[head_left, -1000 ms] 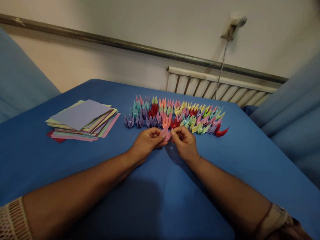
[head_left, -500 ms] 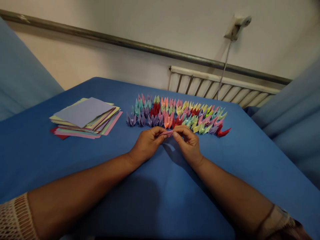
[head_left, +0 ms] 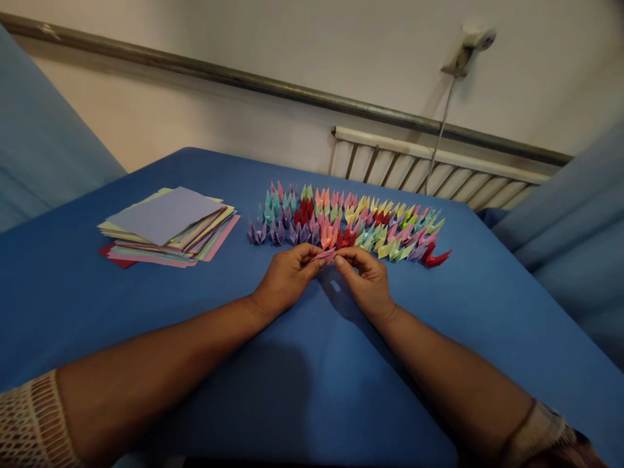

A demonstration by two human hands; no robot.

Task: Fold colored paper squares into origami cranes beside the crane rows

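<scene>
My left hand (head_left: 286, 276) and my right hand (head_left: 366, 279) meet over the blue table (head_left: 312, 364), both pinched on a small pink folded paper piece (head_left: 325, 256). The piece lies nearly flat between my fingertips, mostly hidden by them. Just beyond my hands stand rows of several folded paper cranes (head_left: 346, 222) in purple, teal, red, pink, yellow and green.
A stack of coloured square paper sheets (head_left: 169, 226) with a lavender sheet on top lies at the left. A red crane (head_left: 435, 257) ends the rows on the right. Behind the table are a white rail (head_left: 439, 156), a wall pipe and blue fabric on both sides.
The pink piece has gone from tilted up and showing its face to flattened between my fingertips. My hands have stayed in place.
</scene>
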